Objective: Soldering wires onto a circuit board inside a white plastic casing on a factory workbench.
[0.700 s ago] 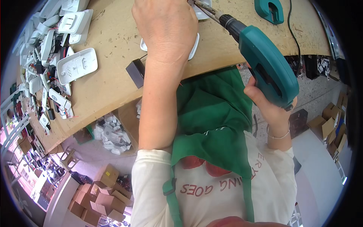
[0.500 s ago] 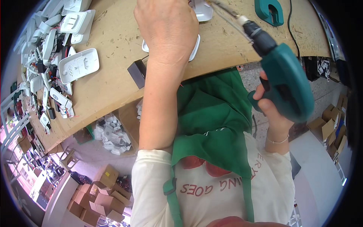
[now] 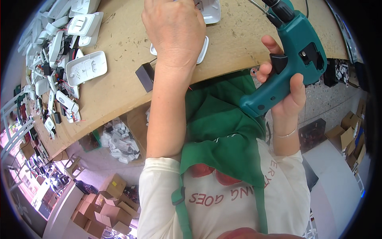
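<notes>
A teal soldering gun (image 3: 278, 75) with a black trigger and black nose sits in my right hand (image 3: 288, 101). My thumb and fingers are around its grip, with some fingertips off the surface. Its nose points up and its front end leaves the top of the view. My left hand (image 3: 175, 34) is over the table, back of the hand up and fingers curled; the fingertips are hidden. Right beside its fingers is a white plastic housing (image 3: 210, 11), partly cut off. Under my left wrist lies another white plastic shell (image 3: 203, 51). A black box-shaped part (image 3: 145, 77) with a wire stands left of the wrist.
A heap of white plastic housings (image 3: 53, 44) with wires covers the wooden table's (image 3: 123, 44) left side. One open white shell (image 3: 86, 68) lies at the heap's edge. Below are a box of white parts (image 3: 119, 139) and cardboard boxes (image 3: 113, 211); more boxes (image 3: 347, 133) stand right.
The soldering gun has turned in my right hand: its nose has swung more upright and its grip now points down and left. My left hand stays nearly in place.
</notes>
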### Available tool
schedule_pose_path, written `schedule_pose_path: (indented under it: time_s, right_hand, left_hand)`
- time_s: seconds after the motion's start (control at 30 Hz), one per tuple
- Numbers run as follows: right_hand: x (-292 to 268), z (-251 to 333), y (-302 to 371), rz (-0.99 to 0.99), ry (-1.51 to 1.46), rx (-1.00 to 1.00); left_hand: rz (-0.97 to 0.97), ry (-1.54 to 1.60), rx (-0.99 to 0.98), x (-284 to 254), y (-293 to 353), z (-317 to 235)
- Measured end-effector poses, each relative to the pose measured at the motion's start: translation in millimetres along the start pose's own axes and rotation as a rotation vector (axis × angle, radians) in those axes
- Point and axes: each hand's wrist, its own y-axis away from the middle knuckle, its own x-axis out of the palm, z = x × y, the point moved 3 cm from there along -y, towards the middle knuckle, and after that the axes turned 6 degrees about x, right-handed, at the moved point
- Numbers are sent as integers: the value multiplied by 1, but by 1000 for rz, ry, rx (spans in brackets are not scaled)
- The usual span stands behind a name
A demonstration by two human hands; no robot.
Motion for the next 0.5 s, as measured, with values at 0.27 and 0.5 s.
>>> schedule_pose_path:
  time_s: [0.27,0.5]
  right_hand:
    - [-3,14,43,-76,448,-62]
    - [15,7,69,-192,713,-5]
  left_hand:
    - [11,35,38,-8,10,-4]
    - [-10,10,34,-21,26,-11]
